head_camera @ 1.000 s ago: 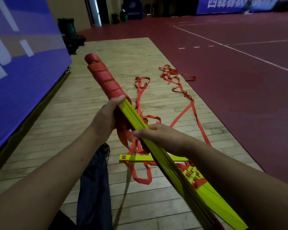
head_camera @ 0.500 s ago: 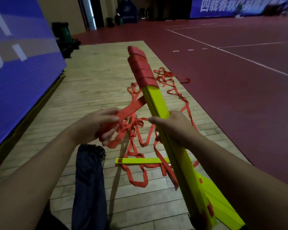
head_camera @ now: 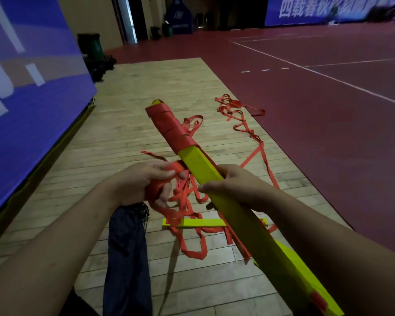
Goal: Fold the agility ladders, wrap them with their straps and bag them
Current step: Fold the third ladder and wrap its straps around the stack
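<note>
The stack of yellow ladder rungs (head_camera: 200, 164) is up in the air over the wood floor (head_camera: 146, 87), tilted away, with its far end wound tight in red strap (head_camera: 169, 126). The right hand (head_camera: 233, 185) is wrapped around the stack's middle. The left hand (head_camera: 141, 181) clutches a bunch of that strap right beside it. The far banner (head_camera: 328, 10) reads 四载春秋, rest too blurry.

We find open boards on the wooden floor (head_camera: 151, 87) toward its far edge and beside the blue banner (head_camera: 32, 115) along its left edge. Red straps (head_camera: 183, 216) sprawl toward the right edge; the ladder bundle (head_camera: 244, 226), a yellow rung (head_camera: 203, 222) and a dark bag (head_camera: 126, 258) crowd the near edge.
</note>
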